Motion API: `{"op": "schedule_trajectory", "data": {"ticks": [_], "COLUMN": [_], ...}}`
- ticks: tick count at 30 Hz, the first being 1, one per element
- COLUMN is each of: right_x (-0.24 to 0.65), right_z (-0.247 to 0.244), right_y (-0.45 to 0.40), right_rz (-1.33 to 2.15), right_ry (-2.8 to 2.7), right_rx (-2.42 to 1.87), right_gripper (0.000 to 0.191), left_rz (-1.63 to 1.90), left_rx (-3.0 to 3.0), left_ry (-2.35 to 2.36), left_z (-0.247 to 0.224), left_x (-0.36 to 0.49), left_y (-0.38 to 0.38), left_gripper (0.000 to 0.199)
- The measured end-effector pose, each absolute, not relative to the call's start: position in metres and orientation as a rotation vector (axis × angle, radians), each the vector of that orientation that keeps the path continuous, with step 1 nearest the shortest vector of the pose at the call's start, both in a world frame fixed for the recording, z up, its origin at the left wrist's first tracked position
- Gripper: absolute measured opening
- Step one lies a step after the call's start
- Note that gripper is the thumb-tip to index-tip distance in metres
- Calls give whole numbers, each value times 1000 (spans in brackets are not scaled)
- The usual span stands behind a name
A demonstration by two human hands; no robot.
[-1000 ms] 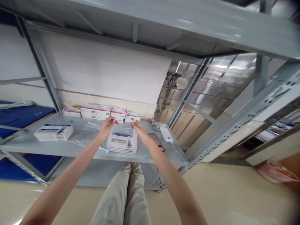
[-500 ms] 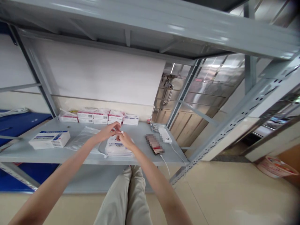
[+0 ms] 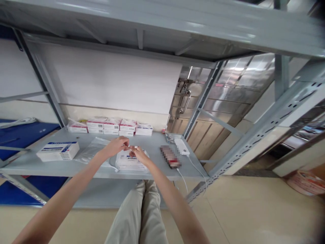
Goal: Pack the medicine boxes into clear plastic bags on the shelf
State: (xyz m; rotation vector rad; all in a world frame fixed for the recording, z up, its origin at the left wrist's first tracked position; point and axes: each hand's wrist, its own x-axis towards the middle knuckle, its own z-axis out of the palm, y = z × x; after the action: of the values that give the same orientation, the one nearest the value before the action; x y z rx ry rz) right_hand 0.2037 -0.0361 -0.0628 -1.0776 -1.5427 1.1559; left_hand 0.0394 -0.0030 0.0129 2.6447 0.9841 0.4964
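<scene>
Roughly mid-job, by the look of it: flat stack of white, blue-printed cardboard boxes (image 3: 132,165) sits inside a clear plastic bag (image 3: 119,163) at the front edge of the grey metal shelf (image 3: 156,142). Can't tell if the bag's mouth is closed. Left hand (image 3: 118,145) and right hand (image 3: 138,154) meet just above it, fingers curled, tips close together; can't confirm film between them. Second white-and-blue box stack (image 3: 58,151) to the left, unbagged. Loose clear bag (image 3: 91,146) lies flat between the stacks, no boxes visible inside. Red-and-white boxes (image 3: 111,126) along the back, some under clear film.
</scene>
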Motion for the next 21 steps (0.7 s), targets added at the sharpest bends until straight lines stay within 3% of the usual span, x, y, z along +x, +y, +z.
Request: {"op": "schedule_trajectory", "data": {"ticks": [4,9,13,14,17,19,21], "right_x": [209,215,218,220,227,231,232], "right_z": [-70,-72,-65,-63,-56,-52,-50], "right_y": [-41,-35,-33,-34,-40,-44,-46], "right_rz": [1129,1089,1065,1062,964,801,597], "right_ry": [-1418,-1361,-1428,-1465,-1633,-1764,-1882], "right_rx": [-1033,-993,-1022,-1045,-1152,-1208,-1259], "right_gripper": [54,53,50,47,31,20,25], "left_rz": [461,786,806,768,689,647,630], "left_rx": [2735,2649,2349,2275,2070,1965,1888], "left_ry": [917,997,851,822,811,789,747], "left_z": [19,-3,-40,-47,-56,-54,-50], "left_x": [36,38,51,54,55,51,45], "left_y": [-5,-8,-8,-5,5,12,17], "left_gripper": [10,5,49,49,22,23,28]}}
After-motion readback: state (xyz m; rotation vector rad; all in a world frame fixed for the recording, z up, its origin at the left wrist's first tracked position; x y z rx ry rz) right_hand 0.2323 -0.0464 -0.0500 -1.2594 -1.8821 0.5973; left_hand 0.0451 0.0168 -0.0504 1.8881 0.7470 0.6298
